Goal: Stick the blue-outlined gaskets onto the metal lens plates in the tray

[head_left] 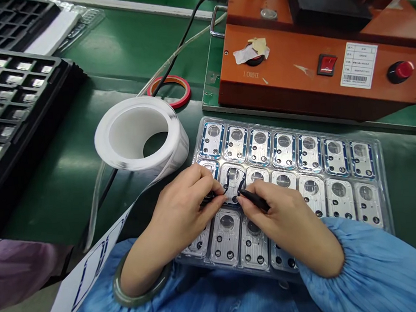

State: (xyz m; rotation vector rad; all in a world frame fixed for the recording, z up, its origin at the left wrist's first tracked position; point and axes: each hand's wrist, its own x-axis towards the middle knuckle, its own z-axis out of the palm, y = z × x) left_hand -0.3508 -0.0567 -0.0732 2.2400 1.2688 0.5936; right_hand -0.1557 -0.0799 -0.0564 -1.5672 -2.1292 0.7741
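My left hand (185, 211) and my right hand (270, 204) meet over the second row of a clear plastic tray (383, 184) of rectangular metal plates. The right hand grips black tweezers (254, 200), their tips at a plate (232, 183). A thin black curved strip (229, 187) lies on that plate, and its left end runs into my left fingers, which pinch it. The hands hide much of the nearby plates. The far row of plates (260, 146) has blue borders; the nearer plates (225, 237) look bare silver.
A white film roll (133, 133) and red-edged tape roll (171, 92) sit behind the tray. An orange machine (295, 70) stands at the back right. Black trays (6, 101) lie at the left, beside a person's purple sleeve (17, 272). A printed white strip (94, 268) trails down.
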